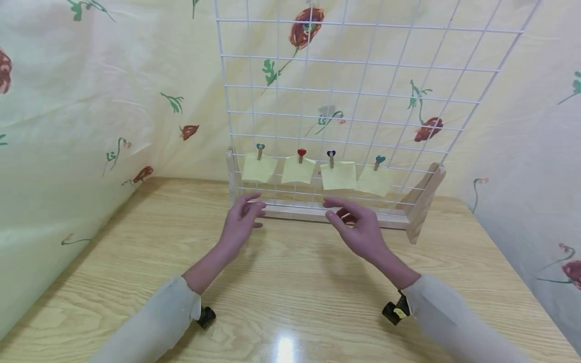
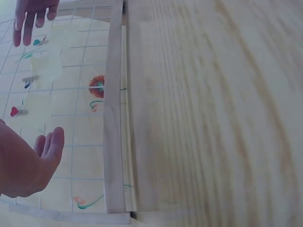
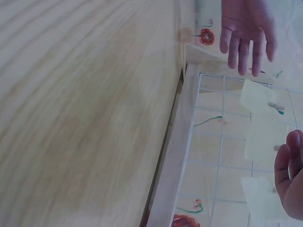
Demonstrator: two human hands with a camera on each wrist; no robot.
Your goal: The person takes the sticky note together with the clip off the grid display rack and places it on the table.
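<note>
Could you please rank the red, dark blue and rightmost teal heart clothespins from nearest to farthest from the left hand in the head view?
1. Red heart clothespin: second from left, up and right of the left hand.
2. Dark blue heart clothespin: third from left.
3. Rightmost teal heart clothespin: right end of the row.

A booth-like setting — floral cloth (image 1: 68, 131) flanks the wooden table (image 1: 290, 282).

Long, pale sleeves (image 1: 152, 317) are worn, and two small, black cameras (image 1: 207, 317) are worn too, the right one (image 1: 390, 313) marked yellow.
</note>
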